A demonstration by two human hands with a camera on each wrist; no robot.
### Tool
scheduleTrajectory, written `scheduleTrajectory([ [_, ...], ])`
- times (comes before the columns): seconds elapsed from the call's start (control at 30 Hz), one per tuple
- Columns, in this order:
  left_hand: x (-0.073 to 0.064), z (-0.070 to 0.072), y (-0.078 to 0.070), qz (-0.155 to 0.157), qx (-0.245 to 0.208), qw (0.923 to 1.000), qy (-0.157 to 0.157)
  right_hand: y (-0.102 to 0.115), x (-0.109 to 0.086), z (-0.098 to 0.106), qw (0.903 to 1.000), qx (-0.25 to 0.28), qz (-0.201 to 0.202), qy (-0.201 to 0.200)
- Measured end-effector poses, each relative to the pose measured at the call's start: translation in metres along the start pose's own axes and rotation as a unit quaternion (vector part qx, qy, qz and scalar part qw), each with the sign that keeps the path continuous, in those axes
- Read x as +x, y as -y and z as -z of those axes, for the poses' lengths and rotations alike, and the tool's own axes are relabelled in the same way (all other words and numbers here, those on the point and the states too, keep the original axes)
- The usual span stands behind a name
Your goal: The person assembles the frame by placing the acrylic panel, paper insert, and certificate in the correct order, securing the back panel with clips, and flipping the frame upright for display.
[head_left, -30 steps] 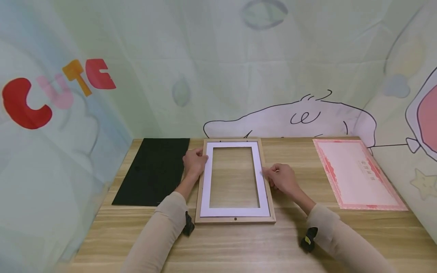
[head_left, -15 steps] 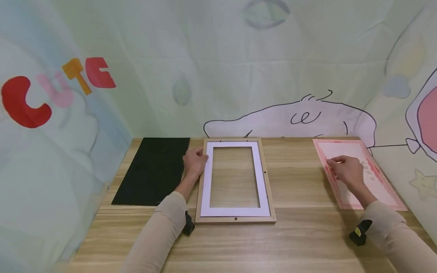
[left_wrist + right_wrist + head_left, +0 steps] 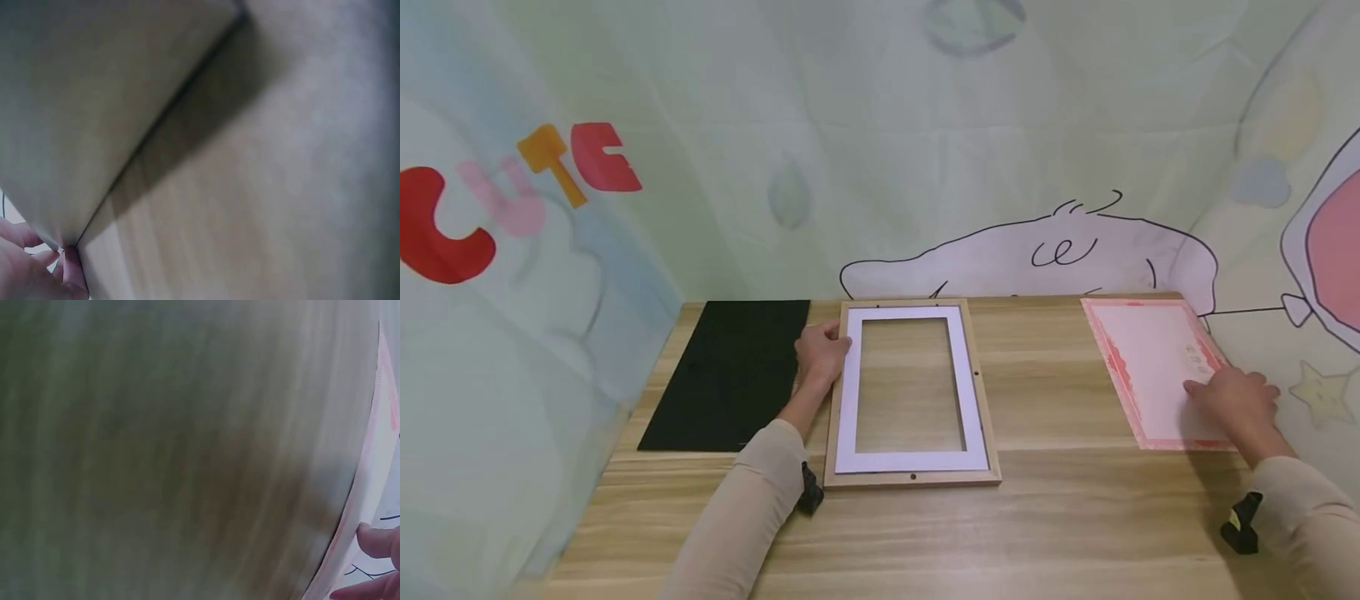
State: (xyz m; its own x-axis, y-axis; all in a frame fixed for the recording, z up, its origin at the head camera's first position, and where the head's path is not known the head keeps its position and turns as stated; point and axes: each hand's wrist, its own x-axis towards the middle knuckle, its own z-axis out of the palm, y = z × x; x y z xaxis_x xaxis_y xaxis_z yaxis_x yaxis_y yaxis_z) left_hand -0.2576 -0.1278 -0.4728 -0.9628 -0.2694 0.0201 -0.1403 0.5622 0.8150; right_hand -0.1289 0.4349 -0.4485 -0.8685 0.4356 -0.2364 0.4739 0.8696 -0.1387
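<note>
In the head view a light wooden picture frame [image 3: 913, 477] lies flat, with a white mat [image 3: 847, 400] set in it. My left hand [image 3: 822, 352] grips the frame's left side, thumb over the edge; in the left wrist view the fingers [image 3: 74, 270] meet the frame's edge. My right hand [image 3: 1236, 402] is over the lower right part of a pink-bordered certificate [image 3: 1150, 358], thumb and fingers spread apart. In the right wrist view the thumb [image 3: 378, 540] touches or nearly touches the sheet [image 3: 373, 465]. The hand hides the certificate's lower right corner.
A black board [image 3: 718, 379] lies flat on the wooden table [image 3: 917, 542], left of the frame. Bare tabletop separates the frame from the certificate. A printed cloth backdrop [image 3: 880, 167] rises behind the table and at both sides.
My right hand has left the frame's right side and moved right, across the certificate to its right edge. My left hand has stayed on the frame. The view has shifted slightly.
</note>
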Motion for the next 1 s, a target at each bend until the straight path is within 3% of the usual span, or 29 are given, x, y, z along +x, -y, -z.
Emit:
scheduleTrajectory([
  [0.53,0.001,-0.002,0.000,-0.004,0.005,0.9999,-0.009,-0.006,-0.003,0.018,0.9877,0.055,-0.078,0.123],
  [0.7,0.001,-0.002,0.000,-0.008,0.008,0.9999,-0.010,-0.009,-0.002,0.016,0.9865,0.045,-0.071,0.141],
  [0.8,0.000,-0.002,0.001,-0.007,0.007,0.9999,-0.008,-0.012,-0.002,0.013,0.9824,0.098,-0.073,0.141],
  [0.93,0.000,-0.003,0.001,-0.001,0.008,0.9999,-0.009,-0.015,-0.001,0.011,0.9687,0.176,-0.086,0.152],
  [1.0,0.000,-0.003,0.001,-0.002,0.009,0.9999,-0.009,-0.017,0.000,0.012,0.9657,0.185,-0.091,0.157],
])
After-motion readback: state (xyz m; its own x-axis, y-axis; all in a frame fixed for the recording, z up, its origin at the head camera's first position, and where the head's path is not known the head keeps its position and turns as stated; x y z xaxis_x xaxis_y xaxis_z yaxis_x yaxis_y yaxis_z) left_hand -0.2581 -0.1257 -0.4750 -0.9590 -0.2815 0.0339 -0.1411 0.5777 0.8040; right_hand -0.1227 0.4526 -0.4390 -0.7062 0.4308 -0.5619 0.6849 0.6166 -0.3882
